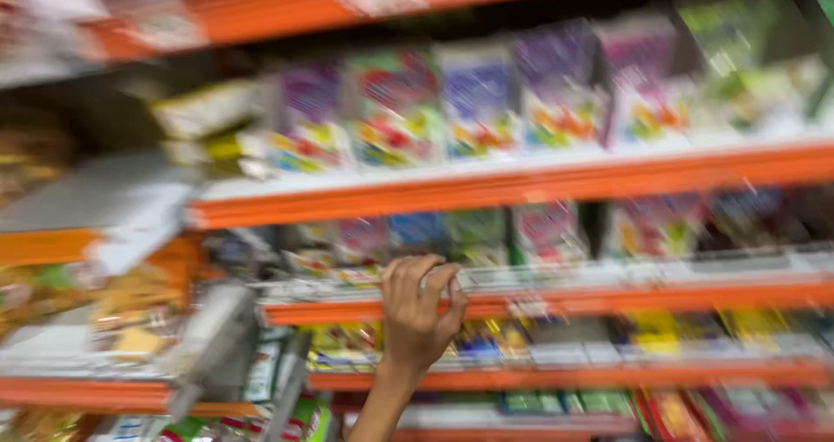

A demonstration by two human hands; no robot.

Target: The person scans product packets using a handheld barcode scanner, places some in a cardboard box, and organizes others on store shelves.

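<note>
1. Head view: heavy motion blur throughout; detail is limited.
2. One hand [419,312] is raised in front of the middle orange shelf edge [539,301], the landmark used below. Which hand it is cannot be told w/ certainty; the forearm rises from bottom centre. The other hand is not in view.
3. Hand state: fingers [434,277] curled over at the top, reaching onto the shelf just above the landmark edge. Whether they clamp on anything cannot be told; blur hides the contact.
4. Nearest items: flat packets [365,273] lying on the shelf, just above the landmark edge, left of and beside the fingertips. Approx. colours: pale w/ red, yellow and green patches. Shape and count unclear.
5. Placement logic (judgement): packets sit at the front of the shelf, faces outward, so they can be seen and taken from the aisle.
6. Above the landmark: a row of upright purple, blue and green boxes [478,103] on the next shelf up.
7. Below the landmark: more packs in yellow and green [556,403].
</note>
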